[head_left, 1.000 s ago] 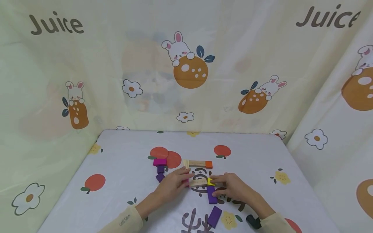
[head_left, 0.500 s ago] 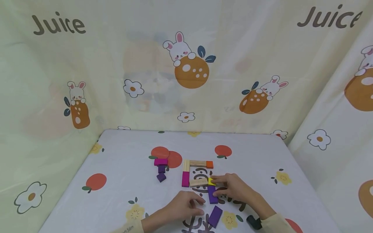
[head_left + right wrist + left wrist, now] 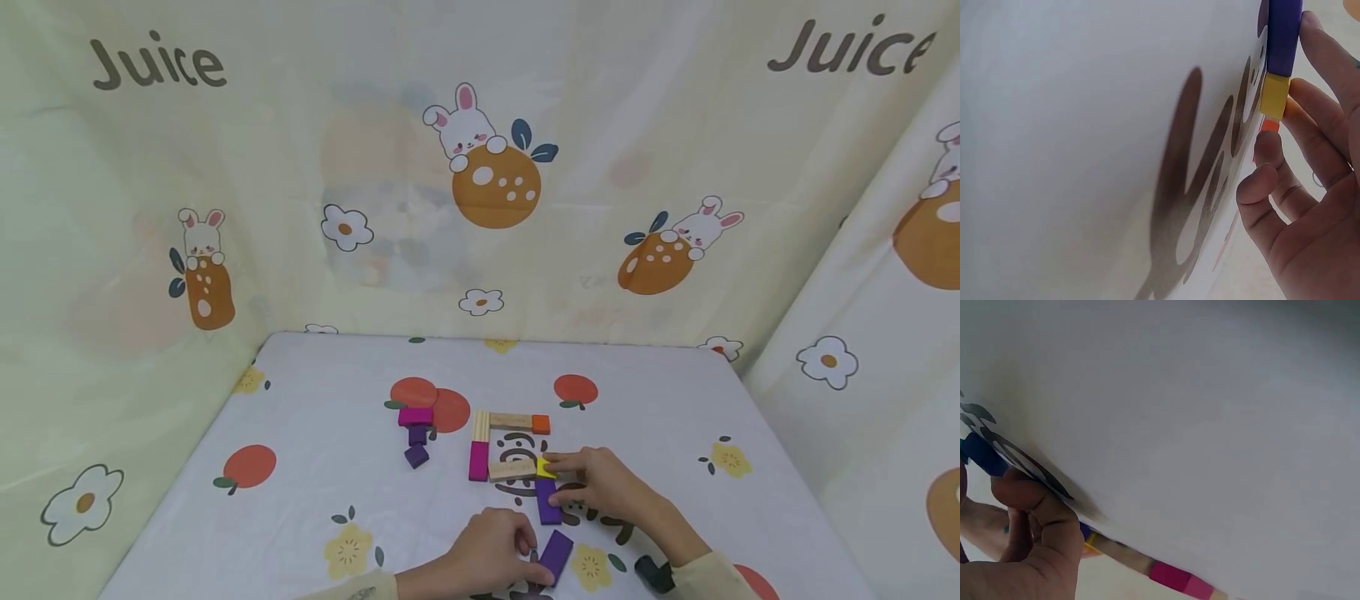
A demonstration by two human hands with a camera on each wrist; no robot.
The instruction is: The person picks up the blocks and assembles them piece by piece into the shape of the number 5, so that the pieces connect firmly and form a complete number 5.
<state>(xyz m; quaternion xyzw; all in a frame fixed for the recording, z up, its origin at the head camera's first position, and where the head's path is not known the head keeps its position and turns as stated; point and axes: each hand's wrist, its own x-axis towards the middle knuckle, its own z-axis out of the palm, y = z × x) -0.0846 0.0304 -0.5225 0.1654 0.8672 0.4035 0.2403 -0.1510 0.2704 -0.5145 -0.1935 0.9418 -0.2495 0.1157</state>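
In the head view, my left hand (image 3: pixel 497 546) is at a loose purple block (image 3: pixel 556 557) near the front of the table, thumb tip at its lower left edge. The left wrist view shows this block (image 3: pixel 985 454) just beyond my bent thumb. My right hand (image 3: pixel 600 482) touches a small yellow block (image 3: pixel 545 468) and the purple block (image 3: pixel 548 502) below it. In the right wrist view, the thumb rests against the purple block (image 3: pixel 1285 37) and a finger against the yellow block (image 3: pixel 1275 96); other fingers are curled free. A plain wooden block (image 3: pixel 513 471) adjoins the yellow one.
A magenta block (image 3: pixel 478 461), a pale ridged block (image 3: pixel 481 426), a wooden block (image 3: pixel 511 421) and an orange block (image 3: pixel 541 424) continue the row. Further left lie a magenta block (image 3: pixel 416 416) and two dark purple blocks (image 3: pixel 417 435). A dark green piece (image 3: pixel 654 574) lies beside the right sleeve.
My left hand has left the magenta block in the row and moved toward the front right, to the loose purple block. The right hand stays at the yellow and purple blocks.
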